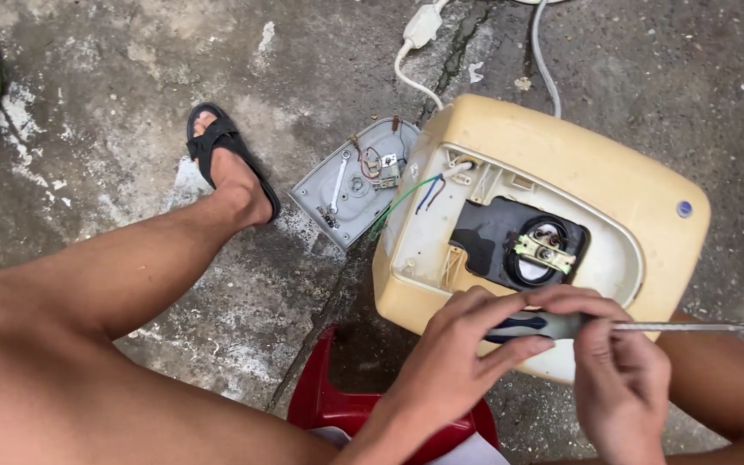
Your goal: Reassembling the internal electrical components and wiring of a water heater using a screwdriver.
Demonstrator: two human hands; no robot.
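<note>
White cable (pixel 412 82), red stool (pixel 337 405)

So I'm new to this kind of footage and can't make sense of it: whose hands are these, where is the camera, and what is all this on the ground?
The single picture comes from a camera worn on a person's head, looking down, so the bare legs and both hands are that person's own. They seem to sit on a red plastic stool over a concrete floor. The left hand grips the dark handle of a screwdriver, and the right hand pinches it where the metal shaft begins. Behind the hands lies a cream-coloured appliance casing, opened so its wires and a round black fitting show. Its grey cover plate rests beside it, near a sandalled foot. A white cable runs off along the floor.
</note>
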